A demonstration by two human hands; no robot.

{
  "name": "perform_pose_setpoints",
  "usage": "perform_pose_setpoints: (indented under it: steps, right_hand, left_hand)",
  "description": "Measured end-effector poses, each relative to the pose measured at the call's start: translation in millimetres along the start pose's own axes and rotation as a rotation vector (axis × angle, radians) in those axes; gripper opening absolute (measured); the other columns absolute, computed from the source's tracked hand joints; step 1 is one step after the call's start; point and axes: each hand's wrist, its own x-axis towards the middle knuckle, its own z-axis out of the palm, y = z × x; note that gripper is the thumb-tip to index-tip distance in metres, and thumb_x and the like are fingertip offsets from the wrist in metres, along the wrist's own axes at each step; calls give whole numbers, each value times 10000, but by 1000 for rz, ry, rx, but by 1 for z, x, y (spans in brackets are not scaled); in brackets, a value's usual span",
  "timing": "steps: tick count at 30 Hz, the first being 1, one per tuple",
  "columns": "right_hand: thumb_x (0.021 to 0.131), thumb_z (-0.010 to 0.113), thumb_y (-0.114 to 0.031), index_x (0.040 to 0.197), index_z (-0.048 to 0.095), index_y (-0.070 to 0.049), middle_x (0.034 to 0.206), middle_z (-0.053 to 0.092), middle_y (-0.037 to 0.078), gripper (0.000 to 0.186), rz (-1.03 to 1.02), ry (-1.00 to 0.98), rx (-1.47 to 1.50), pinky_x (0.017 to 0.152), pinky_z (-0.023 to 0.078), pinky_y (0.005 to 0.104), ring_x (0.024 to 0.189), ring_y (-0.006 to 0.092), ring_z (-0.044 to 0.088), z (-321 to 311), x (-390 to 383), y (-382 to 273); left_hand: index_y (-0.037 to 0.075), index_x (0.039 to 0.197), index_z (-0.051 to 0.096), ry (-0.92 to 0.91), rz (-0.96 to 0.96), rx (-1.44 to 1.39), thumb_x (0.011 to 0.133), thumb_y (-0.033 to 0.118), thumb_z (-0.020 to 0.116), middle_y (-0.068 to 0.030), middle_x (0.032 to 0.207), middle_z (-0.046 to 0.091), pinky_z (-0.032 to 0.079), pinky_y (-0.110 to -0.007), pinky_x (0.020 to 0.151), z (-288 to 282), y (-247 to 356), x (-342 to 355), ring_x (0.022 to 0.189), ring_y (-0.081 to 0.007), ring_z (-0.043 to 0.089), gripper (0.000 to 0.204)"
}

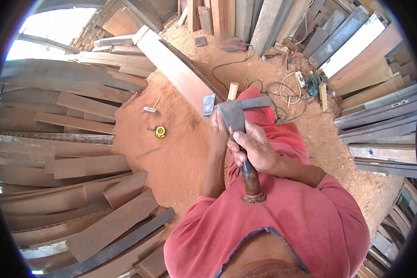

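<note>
My right hand (259, 147) is wrapped around the neck of a broad-bladed chisel (231, 115), thumb on top. Its wooden handle (252, 178) points back at my chest, where the ringed butt meets my red shirt. My left hand (215, 126) is closed at the left edge of the blade; most of its fingers are hidden behind the metal. A dark flat bar (258, 102) sticks out to the right of the blade, and a grey flat piece (209, 104) shows on the left. Whether these two are joined behind the blade, I cannot tell.
A long squared timber (171, 65) runs away from my knees. On the sawdust lie a yellow tape measure (160, 131), a small metal piece (149, 110), a red power tool (234, 45), cords, a power strip (300, 79) and a teal power tool (313, 85). Stacked boards (93, 166) line both sides.
</note>
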Motion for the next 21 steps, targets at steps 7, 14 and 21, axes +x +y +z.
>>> perform_pose_setpoints:
  steps: [7,14,21]
  right_hand:
    - [1017,530,-312,1104,436,-109,790,492,15,240,28,37,18,532,455,237,555,42,443,-7,-13,-2]
    - [1024,508,-303,1052,430,-107,774,480,11,212,-64,113,40,525,453,239,544,44,433,-13,-17,-4]
    - [1042,464,-224,1024,432,-112,780,477,12,118,-244,311,82,504,461,243,553,51,451,-47,-23,-36]
  left_hand:
    - [15,1098,587,-60,51,22,1087,298,315,-37,920,585,456,-288,724,10,19,-26,813,-123,529,393]
    - [42,913,553,-77,49,278,1084,314,315,2,769,542,394,-283,566,7,14,-51,663,-105,483,399]
    - [99,812,492,15,-366,-283,1066,364,402,39,571,397,288,-249,459,-31,-30,-86,487,-74,355,378]
